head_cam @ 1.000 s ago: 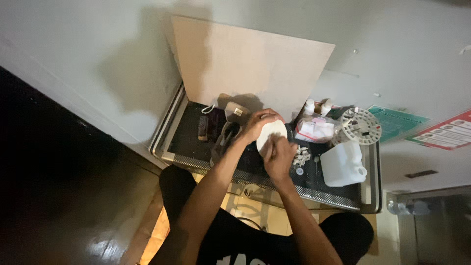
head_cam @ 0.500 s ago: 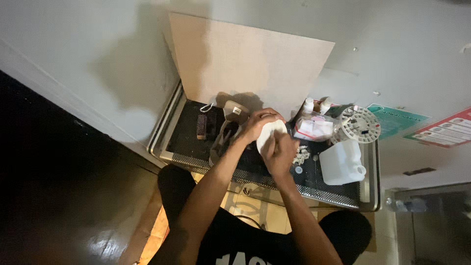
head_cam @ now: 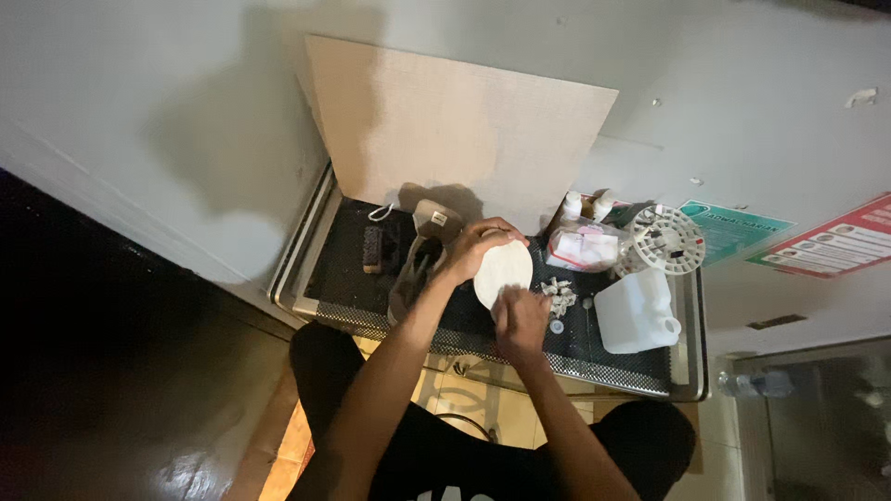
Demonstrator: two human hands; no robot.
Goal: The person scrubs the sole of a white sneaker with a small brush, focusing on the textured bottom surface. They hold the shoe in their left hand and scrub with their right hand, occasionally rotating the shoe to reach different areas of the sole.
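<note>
The disc (head_cam: 503,271) between the hands looks matt, off-white, smooth; the tray (head_cam: 306,269) has a dull metal rim and a rough black mesh bed; at 3 o'clock the jug (head_cam: 636,314) is milky plastic; the board (head_cam: 455,130) at 12 is matt, pale wood.

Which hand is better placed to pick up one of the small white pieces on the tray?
Probably the right hand: it is next to the small white pieces. The left hand is farther away and holds the white disc.
</note>
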